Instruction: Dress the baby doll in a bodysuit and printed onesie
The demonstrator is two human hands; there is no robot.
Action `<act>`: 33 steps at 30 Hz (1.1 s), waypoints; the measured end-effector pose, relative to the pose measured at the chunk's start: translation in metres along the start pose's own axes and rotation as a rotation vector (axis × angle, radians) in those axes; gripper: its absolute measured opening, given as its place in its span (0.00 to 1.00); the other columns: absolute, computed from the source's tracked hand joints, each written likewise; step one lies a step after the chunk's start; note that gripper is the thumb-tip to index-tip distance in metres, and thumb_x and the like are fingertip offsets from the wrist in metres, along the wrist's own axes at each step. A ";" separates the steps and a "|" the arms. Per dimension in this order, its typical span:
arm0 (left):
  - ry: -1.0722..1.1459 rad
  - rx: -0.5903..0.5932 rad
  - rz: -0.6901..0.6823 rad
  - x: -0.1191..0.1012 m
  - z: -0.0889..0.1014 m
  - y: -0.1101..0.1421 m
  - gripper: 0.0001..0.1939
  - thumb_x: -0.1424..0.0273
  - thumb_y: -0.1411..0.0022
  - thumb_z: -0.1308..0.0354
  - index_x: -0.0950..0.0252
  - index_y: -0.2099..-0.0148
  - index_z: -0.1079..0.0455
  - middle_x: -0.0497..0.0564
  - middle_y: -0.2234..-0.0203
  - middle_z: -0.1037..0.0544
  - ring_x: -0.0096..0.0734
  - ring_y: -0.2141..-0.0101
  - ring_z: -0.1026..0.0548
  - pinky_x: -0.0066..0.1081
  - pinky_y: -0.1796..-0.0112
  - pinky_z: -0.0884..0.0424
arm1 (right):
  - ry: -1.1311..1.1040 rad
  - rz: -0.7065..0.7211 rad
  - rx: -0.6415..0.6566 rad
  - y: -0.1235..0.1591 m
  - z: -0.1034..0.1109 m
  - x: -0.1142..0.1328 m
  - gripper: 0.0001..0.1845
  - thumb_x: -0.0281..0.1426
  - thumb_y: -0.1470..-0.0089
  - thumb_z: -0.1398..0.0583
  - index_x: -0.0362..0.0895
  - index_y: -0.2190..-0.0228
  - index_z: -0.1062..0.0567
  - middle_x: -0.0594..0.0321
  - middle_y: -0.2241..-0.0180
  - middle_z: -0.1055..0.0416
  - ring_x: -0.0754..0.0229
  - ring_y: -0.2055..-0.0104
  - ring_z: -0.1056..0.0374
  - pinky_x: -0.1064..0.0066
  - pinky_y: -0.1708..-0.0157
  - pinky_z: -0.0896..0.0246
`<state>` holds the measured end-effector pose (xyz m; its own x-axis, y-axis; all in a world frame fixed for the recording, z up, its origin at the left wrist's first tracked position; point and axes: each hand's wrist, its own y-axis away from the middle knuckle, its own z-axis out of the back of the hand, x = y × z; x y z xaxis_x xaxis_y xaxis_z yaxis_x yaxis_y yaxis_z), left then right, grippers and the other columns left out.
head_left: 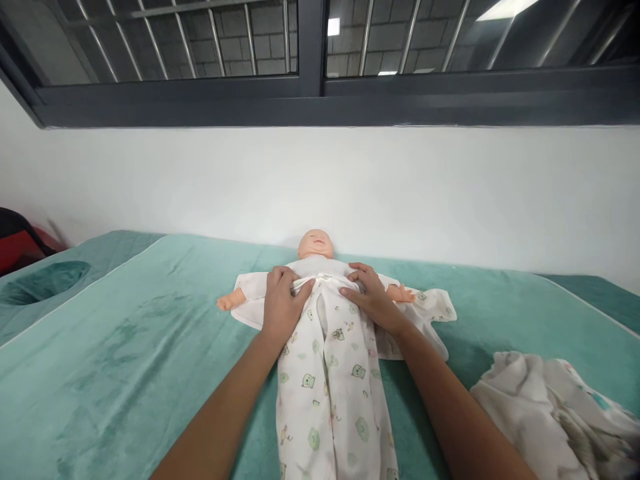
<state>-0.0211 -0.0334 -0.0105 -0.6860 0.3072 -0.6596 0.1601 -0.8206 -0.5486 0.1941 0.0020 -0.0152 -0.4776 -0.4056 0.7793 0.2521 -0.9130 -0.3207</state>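
A baby doll (pixel 316 245) lies on its back with its head toward the wall and both arms spread out. It has on a white top (pixel 251 287). White baby pants (pixel 330 387) with green animal prints cover its lower body, and the waistband lies across its belly. My left hand (pixel 284 303) grips the waistband at its left side, thumb on top and fingers curled. On the opposite side my right hand (pixel 373 297) pinches the same waistband between thumb and fingers. White printed cloth (pixel 425 327) is spread beneath the doll's arm on the right. The doll's legs are hidden inside the pants.
A green padded surface (pixel 150 347) carries the doll, with a face hole (pixel 45 283) at far left. Crumpled white cloths (pixel 555 413) lie at lower right. A red and black item (pixel 23 240) is at the left edge. Behind stands a white wall (pixel 320 180) under a dark-framed window (pixel 310 110).
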 end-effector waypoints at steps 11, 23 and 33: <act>-0.131 0.010 -0.016 -0.001 0.001 0.001 0.15 0.60 0.37 0.47 0.60 0.74 0.43 0.47 0.74 0.33 0.36 0.66 0.34 0.34 0.62 0.37 | -0.125 0.094 -0.085 0.003 -0.003 0.012 0.21 0.42 0.51 0.37 0.46 0.78 0.43 0.65 0.68 0.41 0.58 0.63 0.42 0.67 0.60 0.45; -0.132 0.094 0.116 -0.009 0.009 0.004 0.20 0.54 0.34 0.56 0.60 0.74 0.45 0.42 0.83 0.39 0.29 0.77 0.39 0.28 0.72 0.47 | -0.180 -0.084 -0.032 0.006 -0.002 0.014 0.24 0.47 0.52 0.38 0.45 0.80 0.44 0.71 0.78 0.50 0.66 0.74 0.53 0.72 0.75 0.57; -0.064 0.148 0.144 -0.005 0.012 0.000 0.21 0.53 0.35 0.55 0.61 0.75 0.44 0.41 0.85 0.41 0.27 0.78 0.41 0.28 0.73 0.48 | 0.027 -0.127 0.322 0.006 0.027 0.022 0.20 0.48 0.54 0.38 0.45 0.77 0.32 0.68 0.77 0.39 0.63 0.73 0.44 0.72 0.76 0.53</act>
<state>-0.0260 -0.0405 -0.0013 -0.7081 0.1546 -0.6890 0.1568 -0.9170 -0.3669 0.2081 -0.0108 0.0146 -0.5434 -0.2948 0.7860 0.4398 -0.8975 -0.0326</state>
